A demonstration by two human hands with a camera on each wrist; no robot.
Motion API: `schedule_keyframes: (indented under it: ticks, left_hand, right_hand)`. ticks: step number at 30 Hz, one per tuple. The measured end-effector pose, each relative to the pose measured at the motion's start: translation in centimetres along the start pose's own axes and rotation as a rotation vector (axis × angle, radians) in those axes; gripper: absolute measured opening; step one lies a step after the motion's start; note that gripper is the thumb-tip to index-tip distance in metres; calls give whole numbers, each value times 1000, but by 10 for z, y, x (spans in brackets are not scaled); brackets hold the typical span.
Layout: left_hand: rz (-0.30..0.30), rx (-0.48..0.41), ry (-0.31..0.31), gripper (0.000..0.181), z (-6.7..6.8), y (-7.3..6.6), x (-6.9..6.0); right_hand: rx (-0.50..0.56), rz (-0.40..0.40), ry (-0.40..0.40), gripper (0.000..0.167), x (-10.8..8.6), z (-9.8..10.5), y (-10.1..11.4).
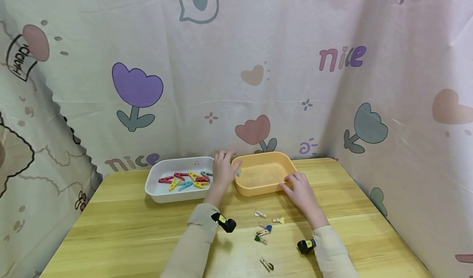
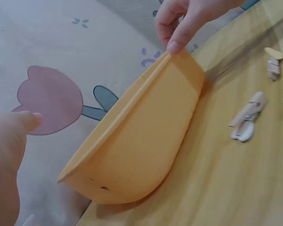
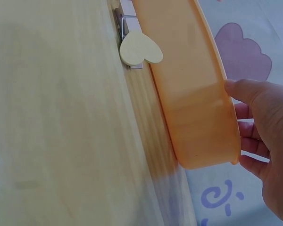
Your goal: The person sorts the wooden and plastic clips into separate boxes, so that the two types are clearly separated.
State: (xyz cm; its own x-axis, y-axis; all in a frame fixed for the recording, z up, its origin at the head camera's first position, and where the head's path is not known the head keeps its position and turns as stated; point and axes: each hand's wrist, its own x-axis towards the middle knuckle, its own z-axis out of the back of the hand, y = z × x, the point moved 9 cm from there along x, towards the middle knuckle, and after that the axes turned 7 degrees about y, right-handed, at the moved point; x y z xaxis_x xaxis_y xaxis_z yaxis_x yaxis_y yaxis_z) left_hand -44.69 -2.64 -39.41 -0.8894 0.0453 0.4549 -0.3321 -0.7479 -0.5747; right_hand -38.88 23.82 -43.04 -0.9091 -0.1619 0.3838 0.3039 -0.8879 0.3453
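A yellow container (image 1: 258, 189) stands on the table, its side also filling much of the left wrist view (image 2: 137, 136) and the right wrist view (image 3: 193, 108). My right hand (image 1: 302, 194) grips its rim near the right corner, thumb outside and fingers over the edge (image 3: 269, 127). My left hand (image 1: 223, 173), fingers extended, is at the container's left end, beside the white container (image 1: 177, 198); the left wrist view shows that hand (image 2: 7, 165) apart from the rim. A small blue thing (image 1: 238, 173) shows inside the yellow container by the left thumb; what it is, I cannot tell.
Red, yellow and blue-green clips (image 1: 186, 184) lie in the white container. Several small wooden clips, with white (image 1: 260, 214), yellow (image 1: 281, 220), blue (image 1: 269, 228) and green (image 1: 257, 238) ornaments among them, lie before the yellow container. A patterned curtain (image 1: 221, 85) hangs behind the table.
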Motion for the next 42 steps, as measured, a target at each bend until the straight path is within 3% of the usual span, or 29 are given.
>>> schedule_keyframes:
  ticks: [7,12,19,29,42]
  left_hand:
    - [-154,19,-85,31,6,-18,-21]
    - [-249,50,-99,27,6,-31,-37]
    - [-452,165,-97,26,2,-53,-60]
    - [-728,293,-19,24,-20,-75,-97]
    - [-923,351,135,25,-38,-69,-126]
  right_hand:
    - [-3,2,-4,23,0,1,0]
    - [5,3,10,23,-1,0,2]
    - [1,1,7,23,-1,-1,2]
    - [6,12,-6,23,-1,0,1]
    - [0,10,-8,23,-1,-1,0]
